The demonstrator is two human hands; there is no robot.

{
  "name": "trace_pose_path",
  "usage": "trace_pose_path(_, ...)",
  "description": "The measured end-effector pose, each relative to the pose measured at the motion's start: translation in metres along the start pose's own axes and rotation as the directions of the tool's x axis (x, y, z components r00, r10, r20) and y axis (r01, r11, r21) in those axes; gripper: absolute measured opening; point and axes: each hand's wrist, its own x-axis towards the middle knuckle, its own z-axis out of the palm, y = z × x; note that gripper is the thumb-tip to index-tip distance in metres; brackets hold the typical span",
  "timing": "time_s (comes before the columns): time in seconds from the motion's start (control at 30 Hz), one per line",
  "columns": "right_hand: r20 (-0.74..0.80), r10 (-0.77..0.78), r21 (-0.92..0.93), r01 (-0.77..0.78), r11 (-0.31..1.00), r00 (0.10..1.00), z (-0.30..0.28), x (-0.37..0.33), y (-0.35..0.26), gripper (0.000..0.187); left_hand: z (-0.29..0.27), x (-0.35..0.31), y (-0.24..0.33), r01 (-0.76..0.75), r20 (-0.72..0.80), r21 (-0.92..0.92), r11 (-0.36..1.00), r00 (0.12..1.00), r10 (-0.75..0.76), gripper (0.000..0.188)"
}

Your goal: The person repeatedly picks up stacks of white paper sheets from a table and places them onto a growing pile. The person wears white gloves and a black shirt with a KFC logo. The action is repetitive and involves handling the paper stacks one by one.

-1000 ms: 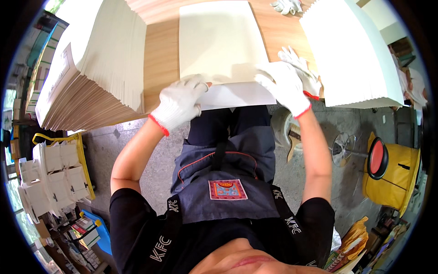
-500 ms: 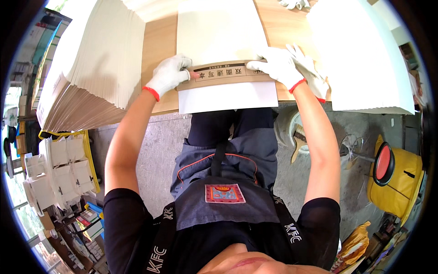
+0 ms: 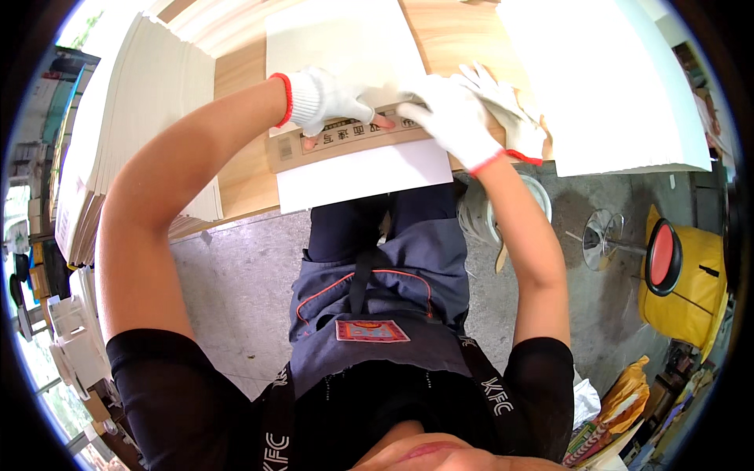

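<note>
A brown printed cardboard strip (image 3: 284, 155) lies across a white sheet (image 3: 365, 179) at the table's near edge. Behind it, a cream board or sheet (image 3: 338, 39) stretches to the far side. My left hand (image 3: 330, 102), in a white glove with bare fingertips showing, rests on the strip with thumb and index finger apart. At the strip's right end lies my gloved right hand (image 3: 452, 118), thumb stretched out along it and other fingers flat, partly washed out by glare. A loose white glove with a red cuff (image 3: 522, 133) lies just right of that hand.
Tall paper stacks stand on the left (image 3: 149, 110) and right (image 3: 605, 94) of the wooden table (image 3: 239, 98). Below its edge are a white bucket (image 3: 538, 192) and a brush handle (image 3: 501, 257). A yellow-covered object (image 3: 687, 290) stands at right.
My left hand has moved right from the strip's left end to its middle, with the elbow swung outward. The right hand stays at the right end. The view has shifted slightly.
</note>
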Motion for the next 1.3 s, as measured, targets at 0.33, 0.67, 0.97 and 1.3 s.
trace_pose_path(0.33,-0.006,-0.230,-0.088,0.229,0.969,0.973,-0.045,-0.036,0.012,0.023,0.015,0.005,-0.016,-0.102,-0.123,-0.044,0.994,0.988,0.096,0.121)
trace_pose_path(0.67,0.348,-0.390,-0.181,0.469,0.864,0.852,0.075,0.036,-0.151,0.017,0.009,0.010,-0.015,0.093,0.023,-0.255,0.962,0.996,-0.090,0.099)
trace_pose_path(0.97,0.358,-0.488,-0.155,0.566,0.809,0.796,0.091,0.046,-0.177,0.013,0.012,0.005,-0.011,-0.017,-0.039,0.039,0.999,0.999,0.019,0.118)
trace_pose_path(1.3,0.316,-0.316,-0.215,0.392,0.895,0.895,0.006,0.003,-0.067,0.023,0.018,0.007,-0.013,-0.048,-0.034,0.178,0.983,0.998,0.055,0.121)
